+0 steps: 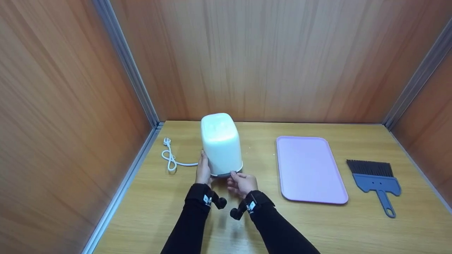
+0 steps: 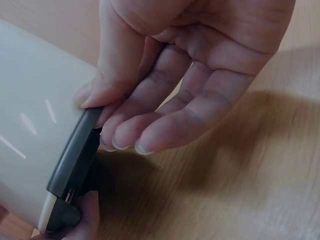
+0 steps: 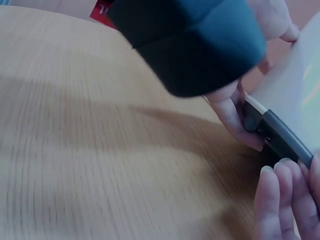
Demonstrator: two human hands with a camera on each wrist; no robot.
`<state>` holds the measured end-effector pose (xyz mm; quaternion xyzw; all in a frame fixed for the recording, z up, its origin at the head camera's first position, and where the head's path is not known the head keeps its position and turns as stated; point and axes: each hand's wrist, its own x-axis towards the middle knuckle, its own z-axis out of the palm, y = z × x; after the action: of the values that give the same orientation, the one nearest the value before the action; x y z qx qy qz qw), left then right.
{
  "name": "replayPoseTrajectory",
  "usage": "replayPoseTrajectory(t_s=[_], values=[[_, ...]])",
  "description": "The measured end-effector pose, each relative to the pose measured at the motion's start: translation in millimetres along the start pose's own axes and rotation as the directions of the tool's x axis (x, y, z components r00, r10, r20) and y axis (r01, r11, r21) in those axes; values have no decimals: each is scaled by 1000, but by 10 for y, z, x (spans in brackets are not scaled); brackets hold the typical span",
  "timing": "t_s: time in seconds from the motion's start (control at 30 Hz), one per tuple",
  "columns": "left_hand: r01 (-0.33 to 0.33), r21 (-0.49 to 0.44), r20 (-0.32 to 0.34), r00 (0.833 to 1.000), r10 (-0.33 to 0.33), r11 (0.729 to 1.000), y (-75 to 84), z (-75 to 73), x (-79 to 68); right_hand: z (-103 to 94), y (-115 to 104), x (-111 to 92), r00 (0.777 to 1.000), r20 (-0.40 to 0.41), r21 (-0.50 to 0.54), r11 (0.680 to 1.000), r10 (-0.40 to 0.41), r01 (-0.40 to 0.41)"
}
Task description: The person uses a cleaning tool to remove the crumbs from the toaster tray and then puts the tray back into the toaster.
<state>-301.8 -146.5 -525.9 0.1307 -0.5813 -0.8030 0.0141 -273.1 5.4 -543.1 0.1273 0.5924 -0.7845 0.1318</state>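
Observation:
A white toaster-like appliance (image 1: 223, 146) with rounded corners stands tilted on the table. My left hand (image 1: 203, 171) holds its left side, with fingers reaching under the near lower edge. At that edge my right hand (image 1: 243, 183) pinches a dark grey strip (image 2: 71, 156) between thumb and fingers. The left wrist view shows the right thumb on the white body beside the strip and the other fingers loosely bent below. In the right wrist view, left fingertips (image 3: 247, 135) touch the strip's far end. The appliance's underside is mostly hidden.
A white power cord (image 1: 171, 159) with its plug lies looped left of the appliance. To the right is a pink tray (image 1: 310, 169), and beyond it a blue brush (image 1: 376, 182) with black bristles. Wooden panels (image 1: 268, 60) enclose the table at the back and sides.

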Motion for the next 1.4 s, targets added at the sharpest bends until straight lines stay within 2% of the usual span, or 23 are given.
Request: replayPoseTrajectory(t_s=[0.13, 0.37, 0.8, 1.17, 1.4], values=[[-10, 26, -6, 1000, 10, 1000, 11, -9, 12, -12, 17, 0, 1000, 6, -5, 1000, -5, 5], [28, 71, -14, 1000, -27, 997, 47, -17, 9, 0, 34, -28, 1000, -16, -43, 999, -14, 14], [35, 32, -21, 999, -34, 999, 51, -14, 1, -14, 64, -48, 999, -6, -20, 999, -32, 31], [61, -5, -31, 998, -61, 998, 58, -28, -10, -44, 119, -103, 999, -6, -77, 997, -33, 32], [83, 3, -39, 996, -83, 997, 47, -20, -24, -75, 161, -144, 1000, -4, -108, 994, -25, 24]])
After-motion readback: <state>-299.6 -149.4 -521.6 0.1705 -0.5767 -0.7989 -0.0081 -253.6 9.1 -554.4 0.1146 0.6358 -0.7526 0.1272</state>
